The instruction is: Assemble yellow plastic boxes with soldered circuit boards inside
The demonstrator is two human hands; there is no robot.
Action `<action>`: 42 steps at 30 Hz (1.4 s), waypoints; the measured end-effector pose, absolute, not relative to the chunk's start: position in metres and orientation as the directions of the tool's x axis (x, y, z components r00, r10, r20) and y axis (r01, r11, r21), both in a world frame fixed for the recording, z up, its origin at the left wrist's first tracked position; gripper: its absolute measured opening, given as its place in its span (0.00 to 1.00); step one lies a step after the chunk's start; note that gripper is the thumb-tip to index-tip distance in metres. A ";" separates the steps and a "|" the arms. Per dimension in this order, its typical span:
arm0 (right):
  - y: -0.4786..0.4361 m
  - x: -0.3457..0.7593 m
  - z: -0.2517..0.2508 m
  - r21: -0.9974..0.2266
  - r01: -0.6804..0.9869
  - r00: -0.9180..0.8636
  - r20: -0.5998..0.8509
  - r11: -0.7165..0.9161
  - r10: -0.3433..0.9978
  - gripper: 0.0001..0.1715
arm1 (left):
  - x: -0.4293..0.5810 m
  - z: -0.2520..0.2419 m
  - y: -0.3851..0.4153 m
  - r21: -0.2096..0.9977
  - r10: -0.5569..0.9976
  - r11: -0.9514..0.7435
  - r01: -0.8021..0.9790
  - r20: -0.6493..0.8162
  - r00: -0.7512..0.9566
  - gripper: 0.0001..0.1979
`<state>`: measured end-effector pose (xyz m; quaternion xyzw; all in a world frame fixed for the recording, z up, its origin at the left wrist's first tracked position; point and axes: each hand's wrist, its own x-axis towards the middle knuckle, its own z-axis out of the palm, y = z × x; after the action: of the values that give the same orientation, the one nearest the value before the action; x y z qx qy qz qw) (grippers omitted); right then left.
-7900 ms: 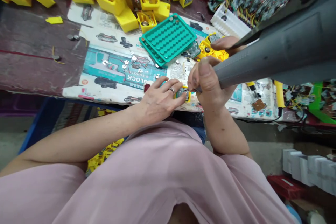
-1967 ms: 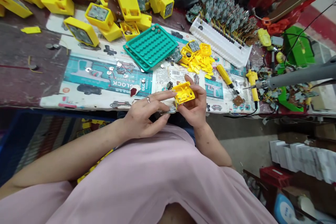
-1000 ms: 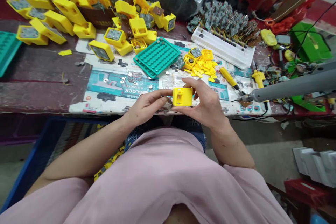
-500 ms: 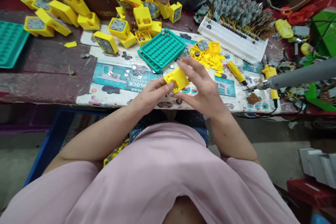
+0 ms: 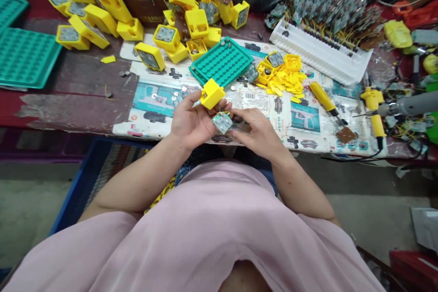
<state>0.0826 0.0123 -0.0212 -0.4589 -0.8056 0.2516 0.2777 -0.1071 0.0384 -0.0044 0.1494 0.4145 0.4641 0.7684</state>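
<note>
Just before the green bumpy tray (image 5: 222,60), a slanted yellow plastic case (image 5: 212,94) is held by the curled left hand (image 5: 192,124). Farther from the tray, a circuit board (image 5: 222,122) is reached by the bent right hand (image 5: 260,134); whether it is pinched cannot be told.

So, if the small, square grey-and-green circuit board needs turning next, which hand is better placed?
Probably the right hand: it is right beside the circuit board, touching or nearly so, while the left hand supports the boxy yellow plastic case.
</note>
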 end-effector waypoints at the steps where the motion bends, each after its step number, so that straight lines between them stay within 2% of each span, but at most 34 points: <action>1: 0.012 0.082 -0.021 -0.670 0.590 -0.419 0.223 0.450 0.880 0.24 | -0.107 -0.004 0.038 0.627 0.840 0.525 -0.576 -0.490 0.233 0.17; 6: 0.012 0.084 -0.018 -0.709 0.560 -0.391 0.231 0.429 0.891 0.15 | -0.109 -0.001 0.033 0.651 0.852 0.515 -0.557 -0.460 0.250 0.18; 8: 0.011 0.087 -0.016 -0.706 0.556 -0.370 0.262 0.438 0.891 0.15 | -0.110 -0.003 0.026 0.721 0.888 0.459 -0.520 -0.395 0.236 0.19; 10: 0.008 0.089 -0.012 -0.740 0.504 -0.363 0.285 0.445 0.887 0.20 | -0.113 -0.007 0.018 0.838 0.932 0.353 -0.416 -0.277 0.233 0.21; 12: 0.004 0.090 -0.007 -0.825 0.387 -0.392 0.257 0.412 0.883 0.27 | -0.116 -0.012 0.010 0.950 0.955 0.203 -0.238 -0.138 0.262 0.21; 14: 0.002 0.088 -0.003 -0.904 0.269 -0.408 0.207 0.334 0.889 0.30 | -0.119 -0.013 0.004 0.998 0.952 0.011 -0.064 0.009 0.307 0.18; 18: 0.007 0.086 0.005 -0.936 0.203 -0.337 0.209 0.288 0.918 0.19 | -0.123 -0.004 -0.002 0.924 0.876 -0.367 0.109 0.304 0.373 0.14; 21: 0.017 0.093 0.013 -0.933 0.165 -0.348 0.248 0.320 0.904 0.17 | -0.131 0.004 -0.003 0.845 0.853 -0.476 0.245 0.377 0.360 0.19; 22: 0.021 0.096 0.018 -0.927 0.167 -0.370 0.257 0.336 0.893 0.17 | -0.135 0.006 -0.004 0.844 0.862 -0.465 0.268 0.364 0.352 0.21; 24: 0.027 0.099 0.029 -0.892 0.208 -0.451 0.278 0.402 0.848 0.16 | -0.142 0.006 -0.004 0.910 0.885 -0.352 0.217 0.249 0.393 0.26; 27: 0.039 0.093 0.047 -0.798 0.254 -0.662 0.269 0.546 0.700 0.16 | -0.144 0.000 -0.003 0.999 0.806 0.015 -0.040 0.011 0.592 0.32; 29: 0.054 0.082 0.053 -0.773 0.221 -0.783 0.222 0.595 0.580 0.17 | -0.139 -0.007 0.000 0.951 0.746 0.237 -0.201 -0.045 0.665 0.34; 30: 0.066 0.077 0.053 -0.766 0.227 -0.801 0.205 0.602 0.563 0.17 | -0.136 -0.010 0.001 0.905 0.744 0.324 -0.275 -0.064 0.665 0.33; 31: 0.080 0.072 0.051 -0.752 0.261 -0.782 0.202 0.605 0.589 0.16 | -0.134 -0.012 0.003 0.846 0.751 0.402 -0.350 -0.086 0.655 0.31; 32: 0.097 0.069 0.047 -0.721 0.346 -0.710 0.217 0.600 0.670 0.14 | -0.133 -0.012 0.005 0.776 0.760 0.470 -0.420 -0.114 0.640 0.29; 34: 0.135 0.064 0.036 -0.586 0.611 -0.445 0.302 0.532 0.843 0.11 | -0.134 -0.010 0.009 0.638 0.772 0.559 -0.529 -0.167 0.614 0.27; 36: 0.170 0.061 0.025 -0.430 0.813 -0.277 0.306 0.392 0.911 0.10 | -0.138 -0.006 0.012 0.572 0.779 0.587 -0.572 -0.209 0.591 0.26; 39: 0.202 0.057 0.011 -0.282 0.928 -0.186 0.213 0.243 0.959 0.11 | -0.142 -0.003 0.018 0.570 0.797 0.587 -0.575 -0.281 0.534 0.26; 42: 0.212 0.052 0.003 -0.252 0.944 -0.170 0.186 0.214 0.968 0.09 | -0.144 -0.004 0.023 0.548 0.817 0.571 -0.612 -0.309 0.486 0.25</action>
<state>0.0522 0.2119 0.0030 -0.6258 -0.7637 0.0389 0.1536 -0.1439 0.0229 -0.0044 0.1855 0.2773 0.4244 0.8418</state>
